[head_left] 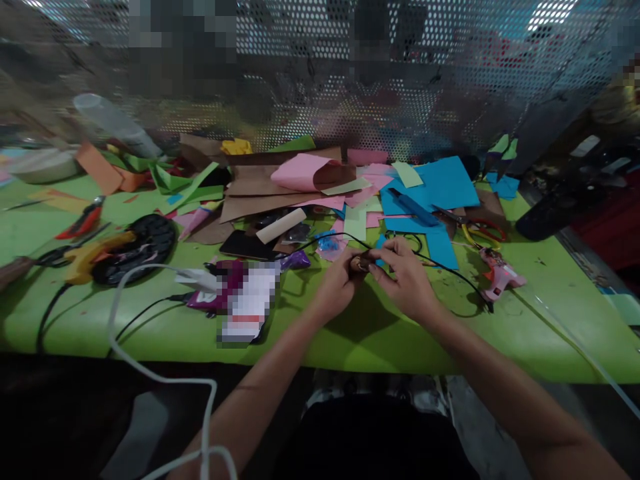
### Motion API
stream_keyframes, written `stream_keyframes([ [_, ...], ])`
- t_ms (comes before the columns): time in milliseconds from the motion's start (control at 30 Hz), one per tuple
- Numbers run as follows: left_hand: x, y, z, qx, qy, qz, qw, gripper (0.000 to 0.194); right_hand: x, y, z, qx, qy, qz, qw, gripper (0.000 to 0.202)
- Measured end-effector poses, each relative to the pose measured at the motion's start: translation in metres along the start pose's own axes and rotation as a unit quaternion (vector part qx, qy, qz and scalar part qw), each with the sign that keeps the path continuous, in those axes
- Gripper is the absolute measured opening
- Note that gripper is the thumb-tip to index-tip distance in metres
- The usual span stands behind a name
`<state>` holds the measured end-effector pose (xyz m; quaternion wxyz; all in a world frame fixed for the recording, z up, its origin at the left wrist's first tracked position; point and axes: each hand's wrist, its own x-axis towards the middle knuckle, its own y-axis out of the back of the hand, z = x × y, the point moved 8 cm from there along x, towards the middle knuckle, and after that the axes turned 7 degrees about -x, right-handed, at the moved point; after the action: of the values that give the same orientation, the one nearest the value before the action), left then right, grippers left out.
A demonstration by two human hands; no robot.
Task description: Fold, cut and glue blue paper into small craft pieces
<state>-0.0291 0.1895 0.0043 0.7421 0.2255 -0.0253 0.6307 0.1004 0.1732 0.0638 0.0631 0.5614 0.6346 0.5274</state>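
Note:
My left hand and my right hand meet over the front middle of the green table. Between their fingertips is a small brown piece, apparently rolled or folded; its exact kind is too small to make out. Both hands are closed on it, and the fingers partly cover it. A black cable runs behind the hands toward a pink glue gun on the right. Just behind my left hand lies a crumpled blue piece.
Sheets of brown paper, blue paper and a blue cutter lie behind. Scissors rest at right. On the left are a phone, a white cable, a yellow glue gun and another person's hand.

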Motion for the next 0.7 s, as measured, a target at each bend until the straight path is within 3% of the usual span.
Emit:
stream_keyframes([
  [133, 0.002, -0.003, 0.001, -0.049, -0.003, -0.019, 0.999, 0.029, 0.001, 0.002, 0.002, 0.017, 0.017, -0.008, 1.000, 0.016],
  [333, 0.002, -0.015, -0.001, -0.082, 0.037, -0.084, 0.992, 0.018, 0.003, 0.008, 0.011, 0.039, 0.024, -0.030, 0.998, 0.006],
  [567, -0.003, -0.024, -0.010, -0.074, 0.073, -0.123, 0.987, 0.022, 0.002, 0.003, 0.002, -0.040, 0.062, -0.084, 0.994, 0.010],
  [700, -0.004, -0.024, -0.011, -0.001, 0.084, -0.126, 0.988, 0.022, 0.001, -0.005, 0.000, -0.105, 0.053, -0.087, 0.989, 0.012],
])
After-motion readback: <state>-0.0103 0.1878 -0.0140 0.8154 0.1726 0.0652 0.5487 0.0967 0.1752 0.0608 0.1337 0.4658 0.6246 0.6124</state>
